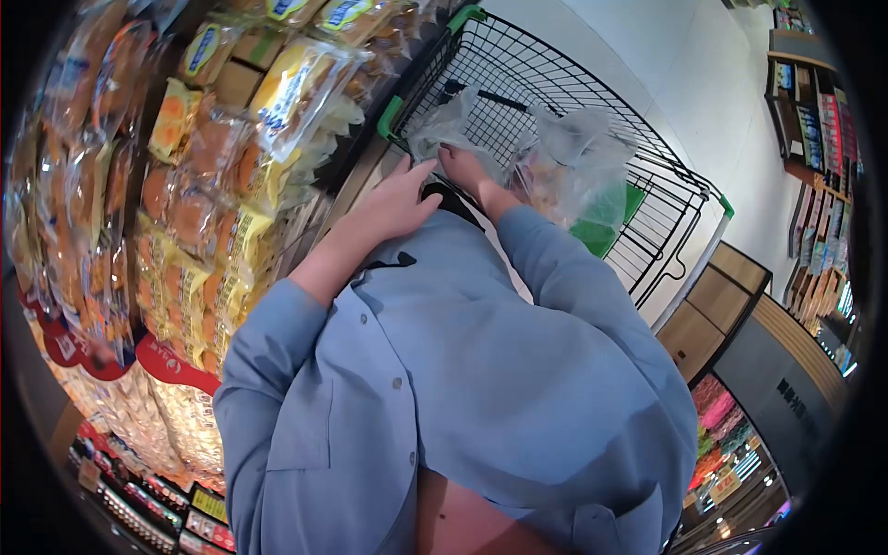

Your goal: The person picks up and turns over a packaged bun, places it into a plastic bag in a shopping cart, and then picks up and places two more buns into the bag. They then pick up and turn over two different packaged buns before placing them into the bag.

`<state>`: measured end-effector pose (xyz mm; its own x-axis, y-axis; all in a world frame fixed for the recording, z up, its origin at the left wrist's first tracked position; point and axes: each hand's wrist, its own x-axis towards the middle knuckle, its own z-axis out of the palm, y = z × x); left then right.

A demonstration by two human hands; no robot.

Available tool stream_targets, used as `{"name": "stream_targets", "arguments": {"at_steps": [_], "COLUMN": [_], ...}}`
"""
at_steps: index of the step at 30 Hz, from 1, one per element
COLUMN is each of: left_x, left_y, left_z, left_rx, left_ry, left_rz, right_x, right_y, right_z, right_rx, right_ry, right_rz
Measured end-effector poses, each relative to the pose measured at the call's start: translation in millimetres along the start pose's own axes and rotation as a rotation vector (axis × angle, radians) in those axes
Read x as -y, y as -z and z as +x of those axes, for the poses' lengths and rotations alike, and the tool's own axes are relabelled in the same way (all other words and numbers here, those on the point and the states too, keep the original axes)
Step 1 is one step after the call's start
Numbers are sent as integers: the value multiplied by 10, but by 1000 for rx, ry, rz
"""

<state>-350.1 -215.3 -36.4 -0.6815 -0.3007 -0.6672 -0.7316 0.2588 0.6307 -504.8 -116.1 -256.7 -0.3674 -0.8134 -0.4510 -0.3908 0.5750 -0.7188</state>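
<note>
My right hand (465, 172) is closed on the edge of a clear plastic bag (451, 120), over the near end of a black wire shopping cart (592, 79) with green corners. Just left of it, my left hand (400, 200) has its fingers apart, close to the same bag, and nothing shows in its grasp. What lies inside this bag cannot be made out. A second clear plastic bag (578, 162) with packed goods in it sits in the cart, right of my right hand.
Shelves of packaged bread (208, 176) stand close on the left. A wooden cabinet (726, 301) is at the right, near the cart's handle side. Further shelves with goods (819, 129) are at the far right, beyond the pale floor (703, 55).
</note>
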Motion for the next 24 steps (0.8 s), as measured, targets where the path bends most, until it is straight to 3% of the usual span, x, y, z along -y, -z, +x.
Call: {"name": "stream_targets", "arguments": {"at_steps": [1, 3, 5, 7, 13, 24], "left_x": [99, 344, 344, 468, 615, 720], "left_y": [-130, -457, -473, -508, -449, -423], "left_z": [237, 614, 730, 770, 755, 735], "left_rx": [23, -155, -129, -193, -259, -268], "left_ry": [10, 32, 86, 45, -48, -123], "left_rz": [2, 235, 329, 387, 365, 258], "right_x": [-12, -11, -259, -763, -808, -866], "right_y": [-60, -120, -241, -585, -420, -367], "right_z": [105, 317, 607, 831, 933, 986], "right_rx": [-22, 38, 105, -6, 69, 59], "right_ry": [9, 42, 87, 385, 149, 83], "right_rz": [-45, -174, -303, -611, -348, -170]}}
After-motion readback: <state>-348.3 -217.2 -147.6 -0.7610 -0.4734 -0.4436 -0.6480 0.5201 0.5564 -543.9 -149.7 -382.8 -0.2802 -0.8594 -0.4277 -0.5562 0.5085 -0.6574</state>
